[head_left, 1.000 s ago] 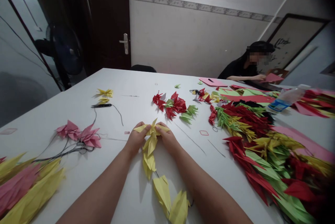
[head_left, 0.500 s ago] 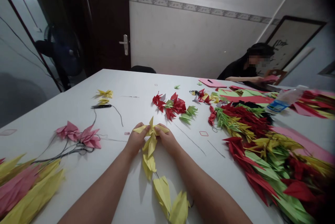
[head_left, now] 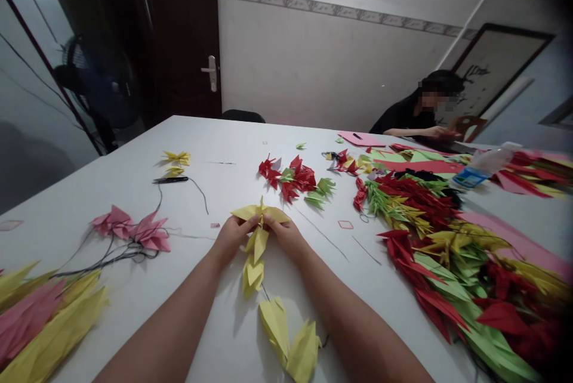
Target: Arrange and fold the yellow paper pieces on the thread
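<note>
Between my two hands is a yellow folded-paper flower (head_left: 261,211), its pointed petals spread to both sides. My left hand (head_left: 236,234) pinches it from the left, thumb at the centre. On the other side my right hand (head_left: 285,235) pinches it the same way, the thumbs nearly meeting. Below hangs a chain of yellow paper pieces (head_left: 253,275) on a dark string, running down toward me between my forearms. The larger yellow folded pieces (head_left: 274,326) of that chain lie on the white table (head_left: 179,287).
Pink paper flowers (head_left: 150,232) with tangled dark string lie left. Scissors (head_left: 170,180) rest near small yellow flowers (head_left: 176,159). Red flowers (head_left: 298,177) sit ahead; a colourful paper pile (head_left: 447,275) and a plastic bottle (head_left: 481,168) are at right. Another person (head_left: 421,108) sits at the far right.
My thumbs have moved in closer beneath the yellow flower's centre, and its side petals now show more fully above my fingers. The view has shifted slightly.
</note>
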Available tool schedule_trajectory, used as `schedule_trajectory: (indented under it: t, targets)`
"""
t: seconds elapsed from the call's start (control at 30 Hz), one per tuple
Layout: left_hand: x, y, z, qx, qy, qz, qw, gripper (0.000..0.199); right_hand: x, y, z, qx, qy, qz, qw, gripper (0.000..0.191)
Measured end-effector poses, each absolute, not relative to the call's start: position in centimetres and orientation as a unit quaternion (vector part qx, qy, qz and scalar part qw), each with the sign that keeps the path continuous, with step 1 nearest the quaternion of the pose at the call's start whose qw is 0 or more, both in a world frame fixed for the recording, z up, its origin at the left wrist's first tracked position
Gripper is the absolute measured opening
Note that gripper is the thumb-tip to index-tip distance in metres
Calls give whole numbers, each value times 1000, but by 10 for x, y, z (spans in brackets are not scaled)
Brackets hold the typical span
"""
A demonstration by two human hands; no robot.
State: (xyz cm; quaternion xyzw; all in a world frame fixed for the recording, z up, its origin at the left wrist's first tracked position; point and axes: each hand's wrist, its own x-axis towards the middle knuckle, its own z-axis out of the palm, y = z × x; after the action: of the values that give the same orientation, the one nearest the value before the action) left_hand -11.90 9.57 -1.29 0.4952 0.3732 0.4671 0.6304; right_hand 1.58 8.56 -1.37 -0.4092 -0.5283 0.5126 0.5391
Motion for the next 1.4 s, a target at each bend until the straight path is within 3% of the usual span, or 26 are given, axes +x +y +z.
schedule_trajectory:
  t: [0.8, 1.07, 1.17, 1.27, 1.33, 1.4]
  targets:
    - [-117, 94, -12, 524, 398, 494, 568, 38, 24, 95, -28, -368, -474, 588, 541, 17]
    - [-118, 99, -19, 506, 424, 515, 546, 35, 21, 95, -25, -385, -511, 557, 530, 25]
    - [-120, 102, -23, 515, 488, 536, 458, 31, 23, 97, -25, -422, -504, 503, 561, 29]
    - [-122, 103, -24, 524, 529, 553, 375, 24, 31, 92, -21, -488, -528, 335, 609, 25]
    - [-123, 104, -23, 518, 536, 559, 364, 21, 35, 83, -16, -499, -599, 216, 587, 21]
    - [-124, 105, -23, 504, 543, 556, 377, 21, 35, 74, -11, -473, -701, 161, 509, 21]
